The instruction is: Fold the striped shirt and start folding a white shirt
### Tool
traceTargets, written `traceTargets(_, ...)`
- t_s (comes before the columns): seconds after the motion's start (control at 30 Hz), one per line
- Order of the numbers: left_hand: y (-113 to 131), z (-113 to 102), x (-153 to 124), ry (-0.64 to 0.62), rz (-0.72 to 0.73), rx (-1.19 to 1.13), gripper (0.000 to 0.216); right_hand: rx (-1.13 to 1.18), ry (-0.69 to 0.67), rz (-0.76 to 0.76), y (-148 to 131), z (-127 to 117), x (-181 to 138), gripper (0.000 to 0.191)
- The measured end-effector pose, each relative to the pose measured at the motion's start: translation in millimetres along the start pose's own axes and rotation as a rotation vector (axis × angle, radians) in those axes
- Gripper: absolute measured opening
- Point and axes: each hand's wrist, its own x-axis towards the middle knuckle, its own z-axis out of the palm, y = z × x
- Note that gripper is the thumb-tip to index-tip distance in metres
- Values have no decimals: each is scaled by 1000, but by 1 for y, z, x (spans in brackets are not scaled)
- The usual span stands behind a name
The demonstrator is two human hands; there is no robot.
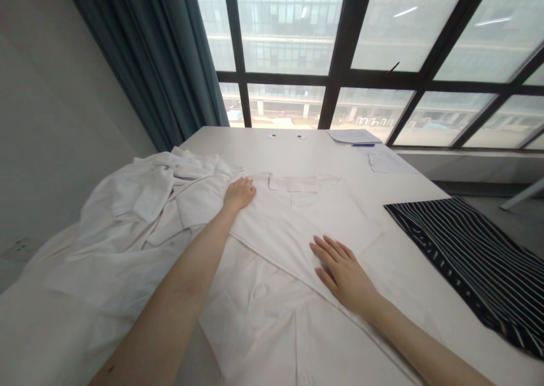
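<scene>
A white shirt (pixel 297 221) lies spread on the white table (pixel 297 148) in front of me, one side folded over the middle. My left hand (pixel 239 194) reaches far forward and rests near the shirt's shoulder, fingers curled on the cloth. My right hand (pixel 340 267) lies flat on the folded part, fingers stretched out and together, holding nothing. A heap of crumpled white clothes (pixel 140 216) sits to the left, touching the shirt.
A black-and-white striped cloth (pixel 471 255) lies flat at the table's right edge. Papers (pixel 352 136) and a blue pen (pixel 363 144) sit at the far side below the window. A dark curtain (pixel 161 57) hangs at the back left.
</scene>
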Motion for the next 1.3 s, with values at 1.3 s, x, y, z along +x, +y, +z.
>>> traceTargets(1.3, 41, -9, -76, 82, 150, 114, 45, -33, -17, 9, -2, 0, 1, 51)
